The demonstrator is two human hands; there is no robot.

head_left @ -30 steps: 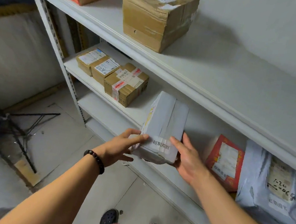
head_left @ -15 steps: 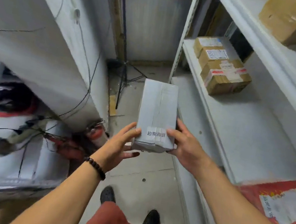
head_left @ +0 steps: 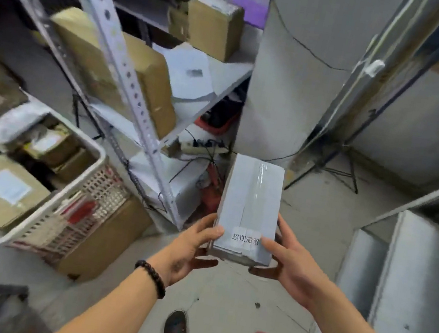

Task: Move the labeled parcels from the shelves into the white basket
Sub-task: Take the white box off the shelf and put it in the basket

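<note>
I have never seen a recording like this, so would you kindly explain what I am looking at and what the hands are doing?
There is no machine here. A person wears a wide-angle camera on the head, looking forward and down, so you see their own two arms from above. The left hand, with a bead bracelet at its wrist, and the right hand hold a grey parcel between them, thumbs on top beside its white label. The parcel is in the air over the concrete floor, resting on nothing. To the left is the white basket, which holds brown parcels with paper labels. Behind it stands a metal shelf rack with more boxes. The wide lens bends straight lines, so the shelves look tilted.
</note>
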